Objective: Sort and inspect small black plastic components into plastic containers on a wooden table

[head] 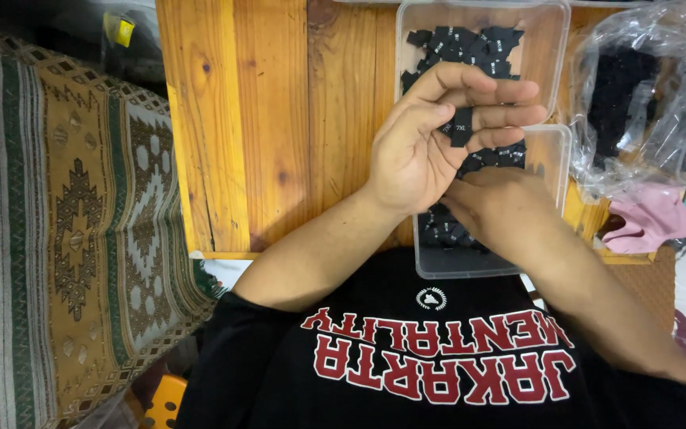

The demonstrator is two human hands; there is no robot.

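The left hand [430, 135] pinches a small black label [462, 127] in curled fingers above 2 clear tubs [553, 159] on the worktop [279, 119]. The right hand [502, 206] lies beneath, its grip hidden.

Our left hand [430, 139] hovers palm-up, fingers curled toward three o'clock, forearm running back to seven o'clock; our right hand [498, 208] tucks beneath it, knuckles up, forearm trailing to five o'clock.

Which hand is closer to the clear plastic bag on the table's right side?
Right. The right hand lies over the near tray, just beside the plastic bag; the left hand, holding small black labels, is farther left.
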